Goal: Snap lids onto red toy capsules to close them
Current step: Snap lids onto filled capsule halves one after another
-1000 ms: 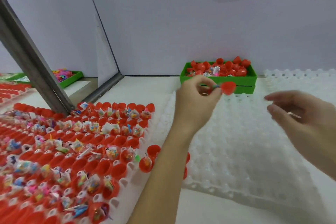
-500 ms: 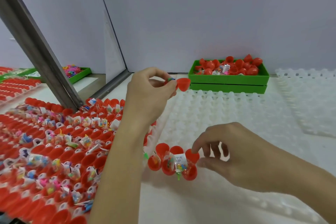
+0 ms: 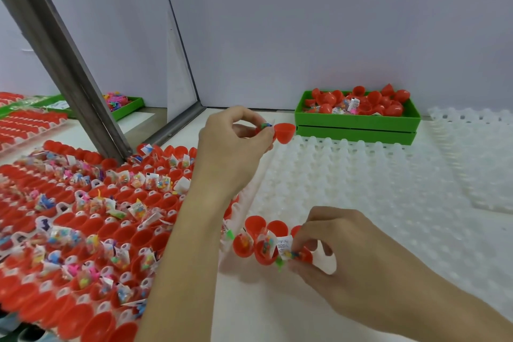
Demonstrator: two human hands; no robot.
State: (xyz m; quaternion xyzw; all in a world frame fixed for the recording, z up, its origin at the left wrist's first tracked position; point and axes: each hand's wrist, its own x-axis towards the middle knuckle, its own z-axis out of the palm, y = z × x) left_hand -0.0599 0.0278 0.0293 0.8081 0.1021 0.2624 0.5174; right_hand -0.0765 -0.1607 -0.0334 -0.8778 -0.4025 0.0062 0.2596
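Barely started, by the look of it: the big tray [image 3: 91, 219] left of the white grid [image 3: 361, 189] is packed with open red capsules. The left hand [image 3: 233, 153] pinches one red half [image 3: 284, 133] above the grid; the right hand [image 3: 327, 253] pinches a filled capsule [image 3: 304, 255] at the grid's near-left edge.

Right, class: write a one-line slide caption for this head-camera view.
Left hand holds a red capsule raised; right hand pinches a filled capsule on the white tray.
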